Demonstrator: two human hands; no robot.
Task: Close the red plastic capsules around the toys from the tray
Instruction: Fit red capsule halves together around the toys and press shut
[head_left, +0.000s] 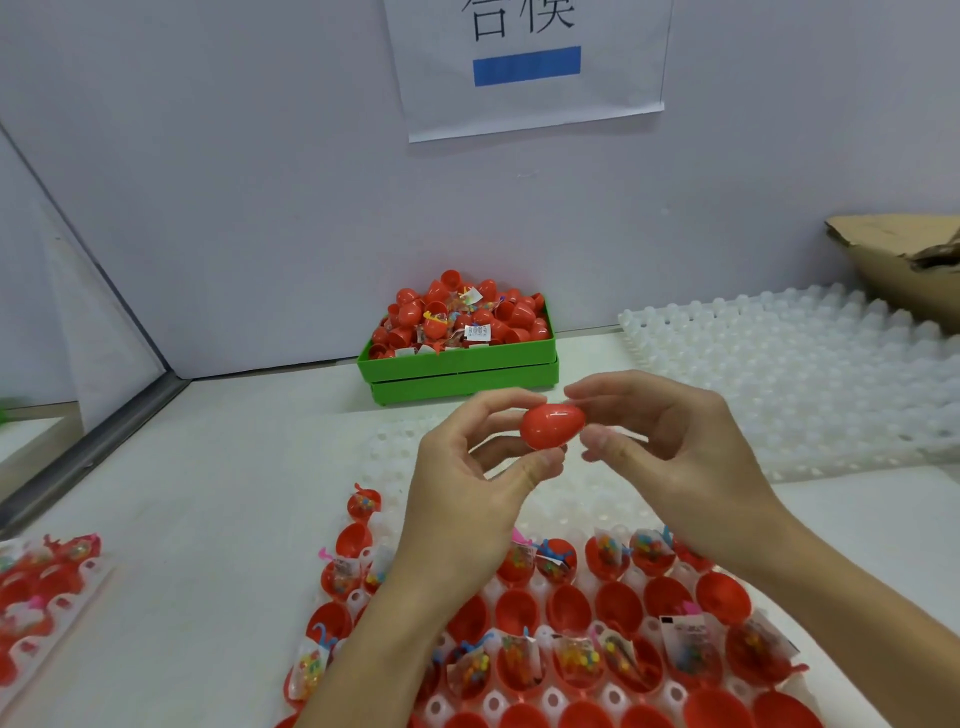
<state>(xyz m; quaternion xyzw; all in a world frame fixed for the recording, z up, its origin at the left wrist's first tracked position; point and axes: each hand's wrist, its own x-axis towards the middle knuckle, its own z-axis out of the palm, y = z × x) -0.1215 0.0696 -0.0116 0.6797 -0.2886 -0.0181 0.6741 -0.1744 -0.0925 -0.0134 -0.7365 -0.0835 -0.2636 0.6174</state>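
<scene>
Dozens of open red capsule halves (618, 608) sat in the white tray (613, 696) at six o'clock, nearest the camera, many of them holding small bagged toys (576, 657) (bright beads and little figures showed through the wrap). Just beyond, both hands met over the tray's far end. The left hand (467, 483) pinched a closed red capsule (553, 426) between thumb and curled fingers, gripping its wider end. The right hand (670, 441) had its fingers curled, thumb and fingertips at the capsule's narrow end, seemingly touching it. At nine o'clock a second tray (47, 608) of filled halves lay at the table edge. At two o'clock lay empty white trays (800, 374), with a cardboard box (904, 265) behind. At twelve o'clock, against the wall, a green bin (457, 369) was heaped with red capsules and toy bags.
</scene>
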